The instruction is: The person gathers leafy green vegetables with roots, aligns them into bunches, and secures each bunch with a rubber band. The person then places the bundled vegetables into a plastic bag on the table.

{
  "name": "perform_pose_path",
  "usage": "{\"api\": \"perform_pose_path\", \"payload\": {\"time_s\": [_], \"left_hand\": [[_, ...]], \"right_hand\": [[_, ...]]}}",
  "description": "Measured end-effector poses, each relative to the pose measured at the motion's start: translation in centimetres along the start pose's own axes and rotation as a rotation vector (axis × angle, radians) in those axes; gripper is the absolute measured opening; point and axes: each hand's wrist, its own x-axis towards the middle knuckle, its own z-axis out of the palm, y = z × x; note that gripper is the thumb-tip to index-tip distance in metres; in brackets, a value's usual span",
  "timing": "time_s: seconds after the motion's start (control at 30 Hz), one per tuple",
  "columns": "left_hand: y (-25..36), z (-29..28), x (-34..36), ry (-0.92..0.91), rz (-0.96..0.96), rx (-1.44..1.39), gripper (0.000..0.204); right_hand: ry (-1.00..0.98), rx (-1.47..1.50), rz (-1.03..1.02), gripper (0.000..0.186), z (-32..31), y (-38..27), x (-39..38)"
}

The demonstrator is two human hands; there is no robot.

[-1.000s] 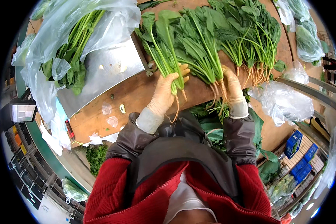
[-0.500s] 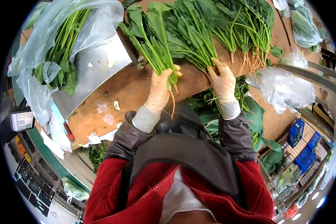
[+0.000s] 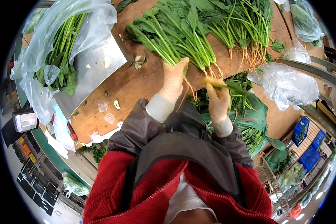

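Observation:
My gloved left hand (image 3: 174,74) grips the root end of a leafy bunch (image 3: 156,43), thumb across the stems, with pinkish roots dangling below. This bunch lies against another green bunch (image 3: 198,43) on the wooden board (image 3: 123,86). My gloved right hand (image 3: 217,98), just below that bunch's roots, is closed on a loose green leaf stalk (image 3: 235,87), which sticks out to the right over the greens (image 3: 242,104) under the board's edge. More rooted bunches (image 3: 250,26) lie at the upper right.
Left are a metal sheet (image 3: 97,67), bagged greens (image 3: 61,48), a red-and-black tool (image 3: 71,131) and a screen (image 3: 25,120). Right are crumpled plastic (image 3: 287,84), metal rails (image 3: 319,74), blue crates (image 3: 300,130) and a green sack (image 3: 255,119).
My left hand has moved right and up, bringing its bunch against the middle one. My right hand has come down off the middle bunch's roots and now holds a single leaf stalk.

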Motion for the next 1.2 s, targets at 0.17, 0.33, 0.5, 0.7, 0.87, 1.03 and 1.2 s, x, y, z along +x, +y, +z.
{"api": "perform_pose_path", "payload": {"time_s": [0.17, 0.33, 0.5, 0.7, 0.87, 1.03, 1.2], "left_hand": [[-0.9, -2.0, 0.5, 0.039, -0.053, 0.021, 0.024], [-0.8, -2.7, 0.3, -0.051, -0.011, 0.136, 0.033], [1.5, -1.9, -1.7, -0.234, -0.013, -0.097, 0.049], [1.4, -4.4, -1.5, -0.441, -0.25, -0.344, 0.043], [0.4, -6.2, -0.9, -0.663, -0.428, -0.579, 0.044], [-1.2, -6.0, -0.4, -0.565, -0.456, -0.703, 0.054], [-1.1, -6.1, -0.6, -0.484, -0.424, -0.611, 0.057]], "right_hand": [[0.034, -0.239, 0.577, 0.031, -8.4, -1.6, -0.2], [0.024, -0.939, -0.412, 0.052, -2.4, -0.6, 8.0], [-0.194, -1.021, -0.126, 0.046, 5.2, -0.2, 5.1], [-0.33, -1.041, -0.657, 0.054, 5.5, -2.9, -1.4], [-0.477, -0.654, -0.485, 0.039, 3.0, -6.4, -1.6], [-0.098, -0.879, -0.442, 0.047, 1.3, -3.7, 2.5], [-0.141, -0.239, 0.142, 0.052, 1.6, -0.9, 2.0]]}}
